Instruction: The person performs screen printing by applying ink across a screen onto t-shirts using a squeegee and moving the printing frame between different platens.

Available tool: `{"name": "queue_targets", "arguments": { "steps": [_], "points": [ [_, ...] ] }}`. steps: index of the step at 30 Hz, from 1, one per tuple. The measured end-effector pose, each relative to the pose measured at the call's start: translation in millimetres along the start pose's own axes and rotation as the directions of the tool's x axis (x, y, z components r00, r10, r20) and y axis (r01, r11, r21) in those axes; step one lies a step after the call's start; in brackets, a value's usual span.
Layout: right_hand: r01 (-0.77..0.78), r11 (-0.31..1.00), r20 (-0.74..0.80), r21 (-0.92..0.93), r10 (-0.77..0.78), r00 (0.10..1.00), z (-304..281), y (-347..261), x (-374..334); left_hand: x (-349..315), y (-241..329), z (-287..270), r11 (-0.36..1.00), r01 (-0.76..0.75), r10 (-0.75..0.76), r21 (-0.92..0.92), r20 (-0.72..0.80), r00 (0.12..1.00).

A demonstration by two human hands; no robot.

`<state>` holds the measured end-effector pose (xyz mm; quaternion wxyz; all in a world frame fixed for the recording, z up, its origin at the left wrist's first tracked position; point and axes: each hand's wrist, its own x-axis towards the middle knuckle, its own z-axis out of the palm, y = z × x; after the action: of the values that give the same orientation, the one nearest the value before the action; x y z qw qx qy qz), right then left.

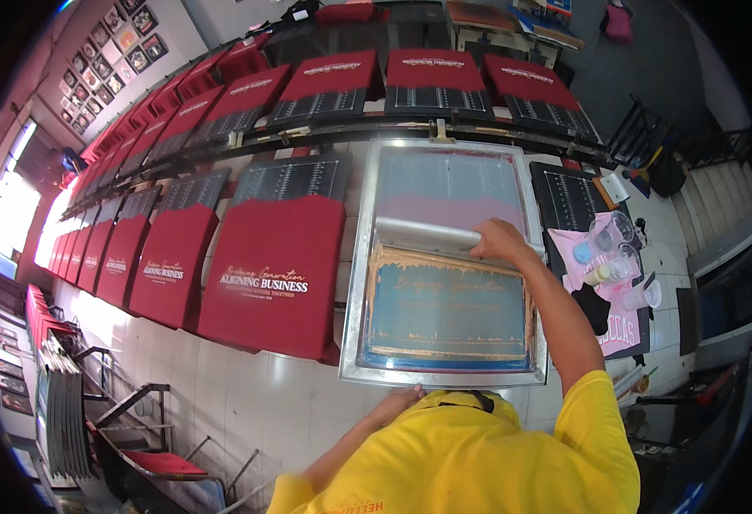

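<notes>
Frame (441, 378): a bump could shift it, misplacing ink (414, 257).
Squeegee (423, 236): mid-frame, right grip (496, 239) pinching its 3 o'clock end; uneven pressure could leave streaks.
Left grip (399, 403): 7 o'clock, near frame's lower edge; spread or closed, cannot tell.

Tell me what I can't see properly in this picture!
All in the head view:
What lies under the teal mesh: the mesh covers it.
The right hand's palm: the back of the right hand hides it.
Whether the left hand touches the metal frame: too small.
Pictures on the wall: too small.
The yellow shirt's lower part: cut off by the bottom edge.
</notes>
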<state>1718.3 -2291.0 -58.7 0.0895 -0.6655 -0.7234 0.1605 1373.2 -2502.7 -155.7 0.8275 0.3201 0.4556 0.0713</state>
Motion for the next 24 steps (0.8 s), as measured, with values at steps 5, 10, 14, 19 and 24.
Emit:
{"name": "queue_targets", "arguments": {
  "steps": [5, 10, 14, 19, 24],
  "points": [
    [-0.011, 0.981, 0.313, 0.195, -0.052, 0.948, 3, 24, -2, -3, 7, 4, 1.0, 0.005, -0.005, 0.006, -0.006, 1.0],
    [-0.009, 0.993, 0.214, 0.122, -0.017, 0.977, 11, -30, -93, -5, 5, 3, 1.0, 0.002, -0.002, 0.0, -0.006, 1.0],
    [0.147, 0.985, -0.055, -0.094, -0.152, 0.987, 51, -73, -174, -5, 4, 5, 0.996, 0.053, -0.052, -0.07, 0.02, 0.998],
    [0.12, 0.952, -0.258, -0.282, -0.195, 0.946, 89, -94, -212, 0, -2, -4, 0.992, 0.081, -0.076, -0.092, 0.059, 0.995],
    [0.132, 0.97, -0.217, -0.205, -0.176, 0.96, 74, -98, -206, -12, 8, -9, 0.986, 0.0, -0.019, 0.169, 0.107, 0.994]
  ]
}}
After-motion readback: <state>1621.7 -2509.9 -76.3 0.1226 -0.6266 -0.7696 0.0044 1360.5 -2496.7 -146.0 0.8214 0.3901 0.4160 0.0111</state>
